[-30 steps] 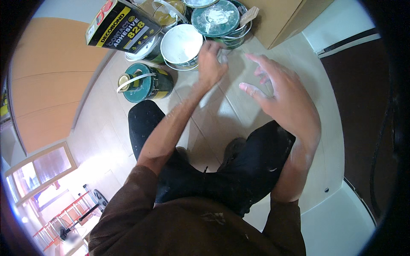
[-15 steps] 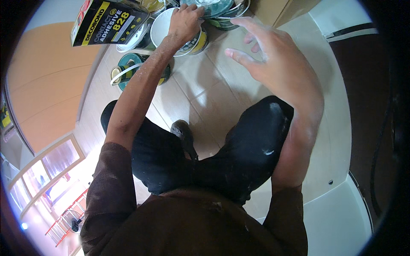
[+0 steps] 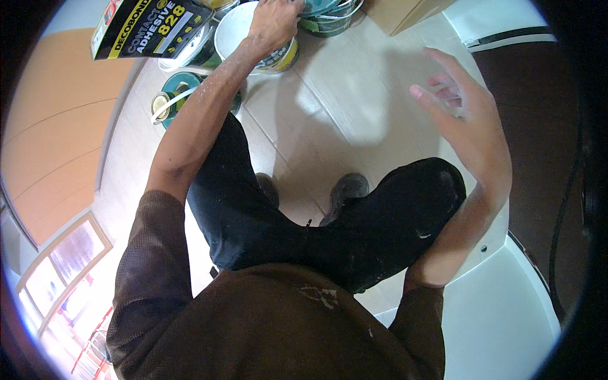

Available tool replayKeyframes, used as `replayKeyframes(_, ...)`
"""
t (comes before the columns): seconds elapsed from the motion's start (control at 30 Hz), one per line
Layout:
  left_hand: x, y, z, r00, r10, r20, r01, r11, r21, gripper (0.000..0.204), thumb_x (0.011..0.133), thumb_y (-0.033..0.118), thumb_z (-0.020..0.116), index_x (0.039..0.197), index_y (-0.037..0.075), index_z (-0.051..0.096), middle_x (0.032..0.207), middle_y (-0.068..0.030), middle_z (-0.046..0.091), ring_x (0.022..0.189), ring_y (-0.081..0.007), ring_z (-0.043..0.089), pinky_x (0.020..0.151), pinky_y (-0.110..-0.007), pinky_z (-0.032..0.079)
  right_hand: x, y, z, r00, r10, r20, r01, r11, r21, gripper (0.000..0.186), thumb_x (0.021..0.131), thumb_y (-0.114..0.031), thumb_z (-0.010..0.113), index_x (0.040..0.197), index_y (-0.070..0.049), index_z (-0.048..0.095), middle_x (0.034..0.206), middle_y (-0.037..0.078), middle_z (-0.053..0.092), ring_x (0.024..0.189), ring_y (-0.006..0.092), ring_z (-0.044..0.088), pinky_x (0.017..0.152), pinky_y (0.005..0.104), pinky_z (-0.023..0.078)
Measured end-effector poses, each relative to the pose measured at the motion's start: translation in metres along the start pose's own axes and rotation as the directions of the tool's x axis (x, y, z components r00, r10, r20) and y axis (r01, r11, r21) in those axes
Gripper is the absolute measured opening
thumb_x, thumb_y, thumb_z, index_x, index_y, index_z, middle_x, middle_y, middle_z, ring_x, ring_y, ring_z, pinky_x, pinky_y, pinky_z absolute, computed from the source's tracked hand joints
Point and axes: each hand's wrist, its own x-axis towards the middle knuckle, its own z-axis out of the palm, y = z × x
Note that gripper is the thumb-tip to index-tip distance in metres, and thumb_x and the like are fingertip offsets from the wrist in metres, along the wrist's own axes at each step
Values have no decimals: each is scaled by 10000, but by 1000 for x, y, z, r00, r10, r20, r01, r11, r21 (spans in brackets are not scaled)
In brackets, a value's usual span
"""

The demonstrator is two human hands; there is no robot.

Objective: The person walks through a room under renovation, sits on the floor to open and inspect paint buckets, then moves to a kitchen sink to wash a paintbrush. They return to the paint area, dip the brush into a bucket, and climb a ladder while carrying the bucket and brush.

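My left hand (image 3: 272, 22) reaches far forward and curls over the rim of a white tub (image 3: 233, 33) with a yellow label, at the top of the view. A teal-lidded can (image 3: 329, 14) stands just right of that hand. My right hand (image 3: 465, 120) hovers above the tiled floor (image 3: 329, 107) on the right, fingers spread, holding nothing. I am squatting, with dark trousers and both shoes (image 3: 345, 193) below me.
A black and yellow carton (image 3: 149, 25) lies at the top left above a green can (image 3: 174, 104) with a white handle. A cardboard box (image 3: 405, 9) sits at the top right. An orange wooden panel (image 3: 50, 126) runs along the left, a black cable (image 3: 563, 209) along the right.
My left arm has stretched forward from the floor beside the cans onto the white tub's rim. My right hand has drifted right and lower, still spread. The view has shifted forward.
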Motion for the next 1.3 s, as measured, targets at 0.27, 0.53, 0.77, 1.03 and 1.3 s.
replayKeyframes(0.27,-3,-7,-9,994,-24,-110,11,993,-120,287,802,111,582,1069,11,545,1109,-185,547,1009,-370,545,851,-452,449,10,-5,2,998,-4,66,-2,996,94,526,835,-326,677,1275,-81,526,978,182,634,882,269,616,779,363,490)
replayKeyframes(0.53,-6,-36,-24,938,-139,-319,45,958,-285,179,837,139,623,995,70,574,1006,-133,578,890,-355,599,752,-440,492,36,-24,18,983,-21,184,4,996,91,556,835,-326,670,1296,-67,501,968,194,628,877,302,611,818,389,472)
replayKeyframes(0.77,-6,-40,-29,951,-173,-258,46,899,-436,203,821,107,649,997,40,573,1021,-132,587,938,-348,589,801,-422,474,35,-32,17,974,23,226,-49,992,113,556,833,-306,673,1307,-82,489,990,194,622,898,305,605,831,398,466)
replayKeyframes(1.03,0,-21,3,971,-80,-224,9,953,-303,159,815,147,647,958,80,660,1097,-100,591,1002,-300,586,850,-419,492,29,-37,16,983,-22,183,-5,989,146,554,825,-256,686,1320,-97,496,972,175,630,858,265,607,821,367,474)
replayKeyframes(1.3,-70,82,27,477,-851,-221,296,392,-871,355,791,191,677,1104,70,560,1097,-140,536,1039,-273,515,879,-414,433,31,-34,18,977,48,208,-80,985,151,548,830,-230,687,1326,-91,499,975,161,631,875,234,597,831,363,473)
